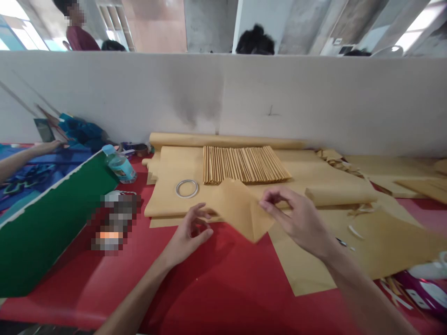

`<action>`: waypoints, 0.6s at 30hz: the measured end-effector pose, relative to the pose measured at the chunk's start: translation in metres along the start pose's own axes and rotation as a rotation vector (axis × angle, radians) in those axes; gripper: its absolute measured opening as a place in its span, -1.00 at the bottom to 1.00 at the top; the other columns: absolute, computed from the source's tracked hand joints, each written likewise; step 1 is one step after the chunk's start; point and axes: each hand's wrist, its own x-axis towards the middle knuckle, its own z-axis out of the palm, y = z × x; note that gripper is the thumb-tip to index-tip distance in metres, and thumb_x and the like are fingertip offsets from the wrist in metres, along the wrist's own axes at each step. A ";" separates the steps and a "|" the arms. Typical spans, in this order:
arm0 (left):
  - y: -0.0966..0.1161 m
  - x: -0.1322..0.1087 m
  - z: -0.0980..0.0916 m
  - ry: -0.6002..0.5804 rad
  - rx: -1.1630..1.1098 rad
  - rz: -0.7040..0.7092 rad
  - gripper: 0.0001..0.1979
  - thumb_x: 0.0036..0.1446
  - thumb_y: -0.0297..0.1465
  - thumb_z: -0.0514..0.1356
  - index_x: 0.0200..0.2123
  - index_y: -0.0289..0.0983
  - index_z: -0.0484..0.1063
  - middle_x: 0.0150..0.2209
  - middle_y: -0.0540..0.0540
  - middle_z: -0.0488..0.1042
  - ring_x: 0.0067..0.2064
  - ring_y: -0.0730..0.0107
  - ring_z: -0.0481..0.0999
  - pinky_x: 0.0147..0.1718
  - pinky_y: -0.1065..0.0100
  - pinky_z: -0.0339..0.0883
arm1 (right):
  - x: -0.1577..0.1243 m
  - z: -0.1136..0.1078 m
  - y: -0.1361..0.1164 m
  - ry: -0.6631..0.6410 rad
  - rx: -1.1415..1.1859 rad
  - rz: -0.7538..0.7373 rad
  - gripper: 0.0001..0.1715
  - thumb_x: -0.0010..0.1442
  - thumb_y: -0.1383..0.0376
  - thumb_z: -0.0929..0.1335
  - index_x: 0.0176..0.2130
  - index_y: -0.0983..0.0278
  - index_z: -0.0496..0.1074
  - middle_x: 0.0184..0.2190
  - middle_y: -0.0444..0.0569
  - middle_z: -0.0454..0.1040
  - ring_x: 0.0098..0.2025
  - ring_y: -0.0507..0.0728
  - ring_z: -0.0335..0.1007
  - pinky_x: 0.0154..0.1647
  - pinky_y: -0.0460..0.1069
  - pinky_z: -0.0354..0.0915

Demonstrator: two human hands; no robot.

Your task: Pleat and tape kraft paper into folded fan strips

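My right hand (296, 216) pinches the right corner of a folded brown paper piece (240, 207), which is tilted in the air above the red table. A crease runs down the paper near its right side. To the left of the paper, my left hand (190, 235) is held with its fingers curved and apart, and I see nothing between them. Just behind the paper stands a row of many folded brown paper pieces (244, 164), packed on edge. A roll of tape (186, 189) lies on the large brown paper sheet (167, 177) beyond my left hand.
A green panel (59, 223) stands at the left, with a water bottle (120, 165) beside it. Another person's hand (49, 147) is past the panel. More brown paper (394, 242) and a small cutter (344, 243) lie at right. A white partition (139, 93) closes the back.
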 end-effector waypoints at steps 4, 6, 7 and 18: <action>0.002 -0.009 -0.007 0.296 0.351 0.280 -0.67 0.39 -0.36 0.11 0.18 -0.17 0.29 0.02 -0.17 0.44 0.01 0.28 0.50 -0.03 0.24 0.42 | -0.033 0.007 -0.021 -0.033 -0.426 -0.346 -0.81 0.44 0.33 0.25 -0.17 0.16 0.44 -0.19 -0.01 0.56 -0.12 0.20 0.47 0.00 0.14 0.33; 0.006 -0.022 -0.007 0.329 0.545 0.418 -0.70 0.37 -0.45 0.11 0.14 -0.17 0.34 0.04 -0.19 0.45 0.07 0.22 0.48 0.03 0.19 0.41 | -0.053 0.026 -0.015 -0.168 -0.590 -0.456 -0.71 0.41 0.44 0.21 -0.08 0.19 0.46 -0.14 0.01 0.58 -0.06 0.22 0.48 0.06 0.15 0.31; 0.008 -0.029 -0.006 0.291 0.627 0.493 -0.69 0.35 -0.49 0.11 0.13 -0.17 0.35 0.05 -0.20 0.46 0.09 0.20 0.48 0.06 0.18 0.39 | -0.063 0.039 -0.008 -0.193 -0.642 -0.492 -0.68 0.39 0.48 0.20 -0.07 0.22 0.47 -0.15 0.03 0.58 -0.08 0.22 0.48 0.05 0.14 0.32; 0.019 -0.058 0.028 -0.395 1.026 0.417 -0.40 0.38 -0.19 0.14 0.40 -0.21 0.17 0.38 -0.18 0.29 0.40 0.14 0.24 0.33 0.10 0.18 | -0.107 0.080 0.034 -0.380 -0.470 -0.458 -0.75 0.37 0.49 0.26 -0.05 0.26 0.43 -0.07 0.01 0.54 -0.04 0.18 0.45 0.04 0.08 0.36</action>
